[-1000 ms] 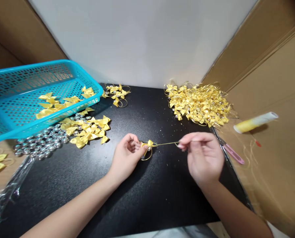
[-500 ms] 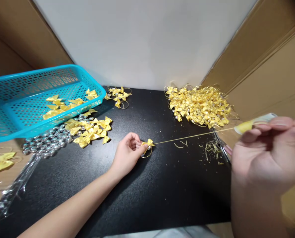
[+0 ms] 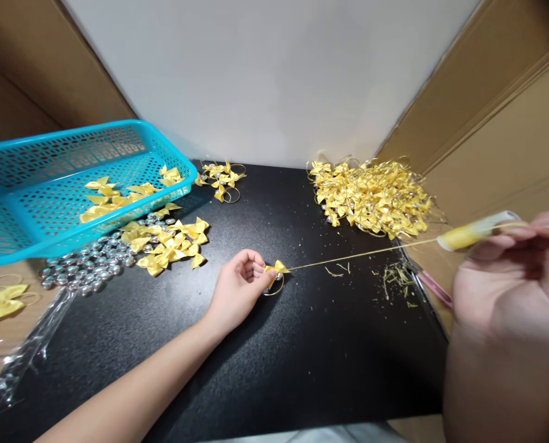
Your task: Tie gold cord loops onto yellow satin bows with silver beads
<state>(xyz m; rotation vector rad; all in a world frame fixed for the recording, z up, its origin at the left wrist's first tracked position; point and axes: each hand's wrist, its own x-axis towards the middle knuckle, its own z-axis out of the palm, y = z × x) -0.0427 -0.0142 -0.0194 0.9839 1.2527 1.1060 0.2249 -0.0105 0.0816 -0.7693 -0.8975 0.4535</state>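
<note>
On matte black tabletop (image 3: 302,369), left hand (image 3: 237,292) pinching satin bow (image 3: 276,268), right hand (image 3: 509,289) pinching taut gold thread (image 3: 361,253).

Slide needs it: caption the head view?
Left hand pins a yellow bow while right hand pulls its gold thread taut.

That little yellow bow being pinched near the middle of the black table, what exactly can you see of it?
The small yellow satin ribbon bow has two shiny loops folded outward from a tight centre. A thin gold thread loop hangs beneath it, with what looks like a small silver bead beside it. The left hand pinches the bow at its fingertips, low over the black table. From its centre a taut gold thread runs out to the raised right hand, which holds the far end.
</note>
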